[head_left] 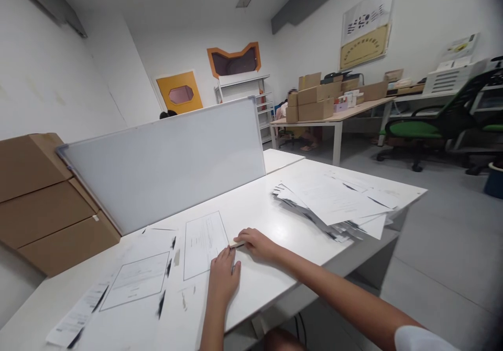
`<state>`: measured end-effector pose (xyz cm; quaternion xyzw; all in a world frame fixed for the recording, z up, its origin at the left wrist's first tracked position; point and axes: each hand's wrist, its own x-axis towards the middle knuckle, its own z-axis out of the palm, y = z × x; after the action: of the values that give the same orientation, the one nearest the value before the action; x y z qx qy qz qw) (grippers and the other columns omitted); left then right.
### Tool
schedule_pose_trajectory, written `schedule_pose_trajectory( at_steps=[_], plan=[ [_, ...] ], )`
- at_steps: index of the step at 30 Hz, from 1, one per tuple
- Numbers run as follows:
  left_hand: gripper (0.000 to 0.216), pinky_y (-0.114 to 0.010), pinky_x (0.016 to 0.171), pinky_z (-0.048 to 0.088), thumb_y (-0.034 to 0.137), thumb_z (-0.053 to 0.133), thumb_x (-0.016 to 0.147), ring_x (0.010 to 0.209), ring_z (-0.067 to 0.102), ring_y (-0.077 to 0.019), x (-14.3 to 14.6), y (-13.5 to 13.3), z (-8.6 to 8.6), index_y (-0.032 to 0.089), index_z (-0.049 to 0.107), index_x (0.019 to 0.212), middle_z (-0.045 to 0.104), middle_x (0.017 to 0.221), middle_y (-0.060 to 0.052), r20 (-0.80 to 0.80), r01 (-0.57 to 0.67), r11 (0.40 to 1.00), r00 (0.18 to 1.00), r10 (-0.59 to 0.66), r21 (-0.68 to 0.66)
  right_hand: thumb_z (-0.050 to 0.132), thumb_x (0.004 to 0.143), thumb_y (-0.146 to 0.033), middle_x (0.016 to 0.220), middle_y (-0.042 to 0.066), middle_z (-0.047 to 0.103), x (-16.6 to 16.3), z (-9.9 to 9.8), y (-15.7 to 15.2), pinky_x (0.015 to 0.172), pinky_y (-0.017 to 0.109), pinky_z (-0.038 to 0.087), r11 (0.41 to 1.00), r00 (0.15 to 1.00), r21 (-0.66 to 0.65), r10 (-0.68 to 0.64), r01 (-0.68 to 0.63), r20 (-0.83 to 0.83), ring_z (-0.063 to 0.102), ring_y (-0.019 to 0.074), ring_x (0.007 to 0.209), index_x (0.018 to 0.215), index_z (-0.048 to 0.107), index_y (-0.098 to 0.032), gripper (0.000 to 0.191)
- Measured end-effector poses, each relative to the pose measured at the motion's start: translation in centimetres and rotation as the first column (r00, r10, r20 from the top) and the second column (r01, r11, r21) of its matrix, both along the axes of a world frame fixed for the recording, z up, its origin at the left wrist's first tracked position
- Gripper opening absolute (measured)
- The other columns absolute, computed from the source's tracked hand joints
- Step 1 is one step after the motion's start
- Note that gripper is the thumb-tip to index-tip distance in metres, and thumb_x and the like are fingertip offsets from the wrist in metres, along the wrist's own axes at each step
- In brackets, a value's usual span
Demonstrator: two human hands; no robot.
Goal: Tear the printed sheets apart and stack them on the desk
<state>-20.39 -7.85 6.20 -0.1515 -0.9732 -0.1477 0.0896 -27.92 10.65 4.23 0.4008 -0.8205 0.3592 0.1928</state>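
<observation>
My left hand lies flat on the white table, fingers together, beside the lower right corner of a printed sheet. My right hand rests just to its right, fingers curled and pinching the edge of that sheet or a thin strip at its corner. More printed sheets lie overlapping to the left of my hands. A fanned stack of papers sits at the table's right end, out of reach of both hands.
A whiteboard stands upright as a divider along the table's far edge. Stacked cardboard boxes stand at the left. A far desk holds several boxes; a green office chair stands at the right. A person's head shows behind the whiteboard.
</observation>
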Motion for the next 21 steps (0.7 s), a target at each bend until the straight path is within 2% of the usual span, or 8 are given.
schedule_pose_trajectory(
  at_steps=[8, 14, 17, 21],
  plan=[
    [0.046, -0.050, 0.108, 0.033, 0.029, 0.034, 0.090, 0.133, 0.040, -0.0254, -0.1, -0.1, -0.4, 0.015, 0.050, 0.131, 0.049, 0.141, -0.011, -0.002, 0.007, 0.999, 1.000, -0.007, 0.047, 0.046, 0.073, 0.001, 0.106, 0.008, 0.066, 0.0, -0.2, -0.2, 0.085, 0.038, 0.044, 0.998, 0.998, 0.050, -0.045, 0.043, 0.045, 0.058, 0.0223, 0.096, 0.112, 0.063, -0.021, 0.047],
    [0.048, -0.046, 0.110, 0.033, 0.028, 0.037, 0.086, 0.133, 0.040, -0.0240, 0.4, -0.2, 0.1, 0.014, 0.052, 0.130, 0.049, 0.140, -0.011, 0.022, -0.021, 0.999, 1.000, 0.020, 0.034, 0.044, 0.077, -0.002, 0.101, 0.011, 0.066, 0.1, 0.7, -0.2, 0.080, 0.036, 0.045, 0.980, 1.000, 0.200, 0.009, -0.008, -0.004, 0.059, 0.0229, 0.091, 0.115, 0.062, -0.017, 0.045],
    [0.049, -0.047, 0.110, 0.033, 0.026, 0.036, 0.085, 0.133, 0.040, -0.0246, 0.7, -0.2, 0.6, 0.014, 0.052, 0.130, 0.049, 0.140, -0.011, 0.025, -0.050, 0.999, 0.998, 0.049, 0.018, 0.043, 0.079, -0.005, 0.103, 0.012, 0.065, 0.5, 0.9, -0.5, 0.079, 0.036, 0.045, 0.983, 1.000, 0.184, -0.001, 0.005, -0.024, 0.059, 0.0232, 0.091, 0.117, 0.060, -0.018, 0.044],
    [0.051, -0.045, 0.114, 0.030, 0.030, 0.034, 0.086, 0.134, 0.038, -0.0237, 1.1, -0.2, 1.1, 0.016, 0.051, 0.132, 0.048, 0.142, -0.008, 0.045, -0.078, 0.994, 0.996, 0.075, 0.079, 0.042, 0.081, -0.006, 0.105, 0.010, 0.065, 1.1, 0.8, -0.7, 0.081, 0.036, 0.045, 0.994, 0.999, 0.102, -0.027, 0.030, -0.032, 0.059, 0.0230, 0.094, 0.119, 0.059, -0.022, 0.045]
  ],
)
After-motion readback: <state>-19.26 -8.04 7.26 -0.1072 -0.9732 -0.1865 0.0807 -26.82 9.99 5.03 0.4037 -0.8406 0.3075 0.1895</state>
